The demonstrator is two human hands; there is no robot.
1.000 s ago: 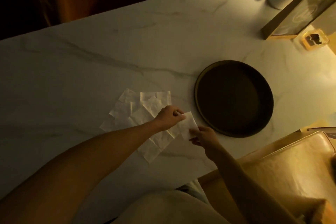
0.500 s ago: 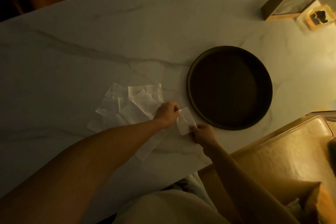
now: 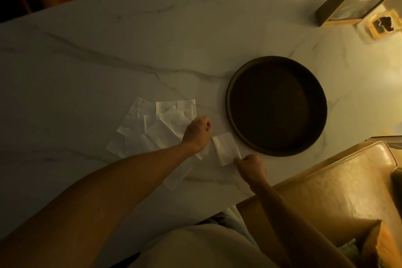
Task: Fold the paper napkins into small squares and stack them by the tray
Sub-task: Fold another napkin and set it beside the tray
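the folded napkin (image 3: 226, 148) lies flat on the desk (image 3: 108, 61), just left of the round tray (image 3: 228, 102). right hand (image 3: 250, 166) grip pinches its near corner. left hand (image 3: 198, 131) curled, pressing its far-left edge; loose napkins (image 3: 156, 126) lie further left.

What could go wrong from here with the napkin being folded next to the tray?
1. The folded napkin is pinned only at its edges, by the left hand and the right hand; the crease may spring open on release.
2. The left forearm lies across the loose napkins, so pulling back might drag or scatter them.
3. The folded piece lies close to the tray; a nudge could push it against the rim.
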